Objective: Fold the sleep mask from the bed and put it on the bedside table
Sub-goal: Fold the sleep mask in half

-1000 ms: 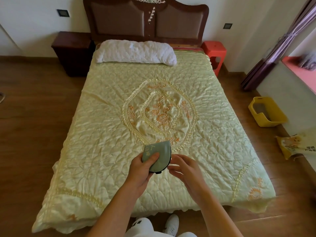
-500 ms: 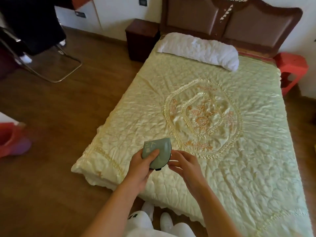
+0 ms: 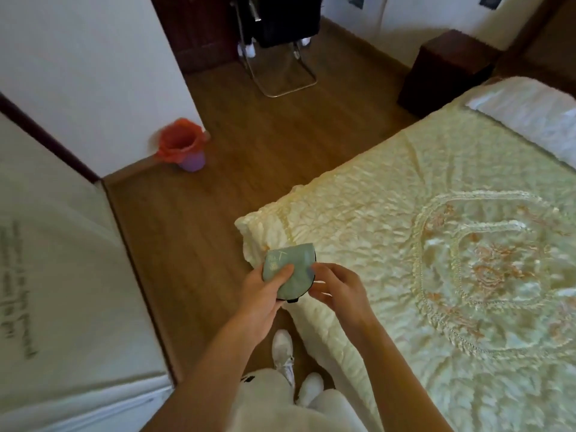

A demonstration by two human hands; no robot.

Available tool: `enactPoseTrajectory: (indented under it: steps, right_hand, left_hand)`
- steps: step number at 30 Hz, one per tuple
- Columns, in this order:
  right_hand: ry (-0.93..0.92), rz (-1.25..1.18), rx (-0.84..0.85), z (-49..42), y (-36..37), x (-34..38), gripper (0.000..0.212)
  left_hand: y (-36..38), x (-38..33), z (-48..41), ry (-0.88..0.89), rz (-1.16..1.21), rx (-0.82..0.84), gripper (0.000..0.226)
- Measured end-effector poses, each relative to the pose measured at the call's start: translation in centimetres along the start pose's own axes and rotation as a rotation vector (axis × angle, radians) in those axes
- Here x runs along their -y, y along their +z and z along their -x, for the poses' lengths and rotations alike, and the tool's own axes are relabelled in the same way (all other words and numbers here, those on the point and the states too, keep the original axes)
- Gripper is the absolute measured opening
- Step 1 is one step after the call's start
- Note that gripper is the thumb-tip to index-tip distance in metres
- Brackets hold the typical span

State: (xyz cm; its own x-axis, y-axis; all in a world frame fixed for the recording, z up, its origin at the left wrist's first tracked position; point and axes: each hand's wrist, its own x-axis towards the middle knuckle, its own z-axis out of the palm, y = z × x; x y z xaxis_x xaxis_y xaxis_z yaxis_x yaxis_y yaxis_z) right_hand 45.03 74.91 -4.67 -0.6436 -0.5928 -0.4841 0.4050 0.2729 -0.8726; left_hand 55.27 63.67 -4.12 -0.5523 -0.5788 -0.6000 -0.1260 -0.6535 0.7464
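The folded green sleep mask (image 3: 296,261) with a black edge is held in the air over the near left corner of the bed (image 3: 405,213). My left hand (image 3: 265,294) grips it, thumb on top. My right hand (image 3: 336,288) touches its right edge with the fingertips. The dark wooden bedside table (image 3: 445,70) stands at the upper right, beside the head of the bed and the white pillow (image 3: 530,110).
A purple bin with a red liner (image 3: 184,146) stands by the white wall corner. A chrome-framed chair (image 3: 280,57) with dark cloth is at the top. A white mattress-like slab (image 3: 62,275) leans at the left. Wooden floor runs between the bed and the wall.
The view has swung left: the bed slid right, the bin and chair came into sight. Both hands keep the folded mask between them as before.
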Motion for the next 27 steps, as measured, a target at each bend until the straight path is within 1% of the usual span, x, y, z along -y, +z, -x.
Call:
enactPoseTrajectory:
  steps: [4, 8, 11, 13, 15, 18, 22, 27]
  right_hand:
    - [0.016, 0.093, 0.178, -0.8, 5.3, 0.3, 0.024]
    - [0.028, 0.146, 0.313, -2.3, 10.3, 1.2, 0.021]
    - [0.03, 0.199, 0.383, -3.9, 13.8, 1.7, 0.018]
    - [0.037, 0.224, 0.408, -5.5, 16.2, 2.0, 0.022]
    - [0.043, 0.242, 0.428, -7.4, 18.7, 2.5, 0.022]
    - [0.04, 0.266, 0.443, -10.8, 23.3, 3.5, 0.02]
    - [0.042, 0.291, 0.434, -16.1, 30.9, 5.3, 0.031]
    - [0.051, 0.268, 0.421, -21.0, 39.6, 7.9, 0.024]
  left_hand:
    - [-4.6, -1.7, 1.1, 0.058, 0.066, -0.095, 0.026]
    - [-9.1, -3.0, 1.1, 0.093, 0.123, -0.229, 0.039]
    - [-12.2, -4.0, 0.0, 0.12, 0.158, -0.312, 0.04]
    - [-14.1, -5.0, -1.2, 0.132, 0.181, -0.336, 0.037]
    - [-16.1, -6.3, -2.9, 0.138, 0.208, -0.343, 0.034]
    - [-19.4, -9.1, -6.1, 0.134, 0.239, -0.346, 0.039]
    - [-24.7, -15.0, -11.1, 0.137, 0.264, -0.36, 0.04]
    - [-30.5, -22.8, -16.3, 0.151, 0.236, -0.365, 0.04]
